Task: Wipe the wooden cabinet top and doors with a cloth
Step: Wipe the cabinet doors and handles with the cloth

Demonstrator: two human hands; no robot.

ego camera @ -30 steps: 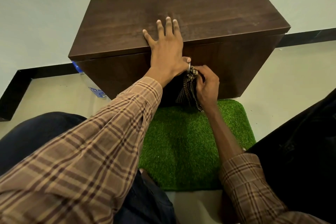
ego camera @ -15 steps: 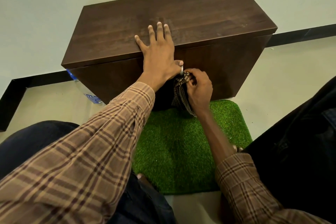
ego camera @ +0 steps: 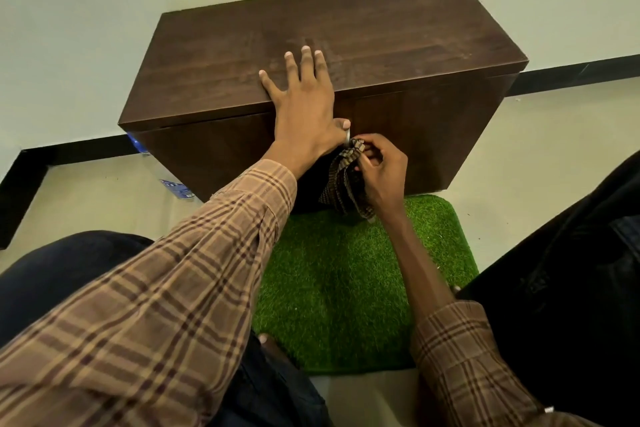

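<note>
A low dark wooden cabinet (ego camera: 398, 31) stands against the pale wall. My left hand (ego camera: 304, 104) lies flat over the top's front edge, fingers straight and spread, the thumb hanging down by a small metal handle (ego camera: 347, 139) on the door front. Just right of it my right hand (ego camera: 381, 172) grips a checked brown cloth (ego camera: 341, 184) bunched against the handle and the door; the cloth's loose end hangs down toward the mat. The doors' middle is partly hidden behind both hands.
A green artificial-grass mat (ego camera: 346, 281) lies on the floor before the cabinet. My dark-trousered knees flank it left (ego camera: 62, 274) and right (ego camera: 571, 253). A plastic bottle (ego camera: 176, 188) lies by the cabinet's left foot. A black skirting strip (ego camera: 571, 73) runs along the wall.
The view has shifted slightly. My left hand stays flat on the top edge. My right hand keeps the cloth at the handle, its fingers working slightly there.
</note>
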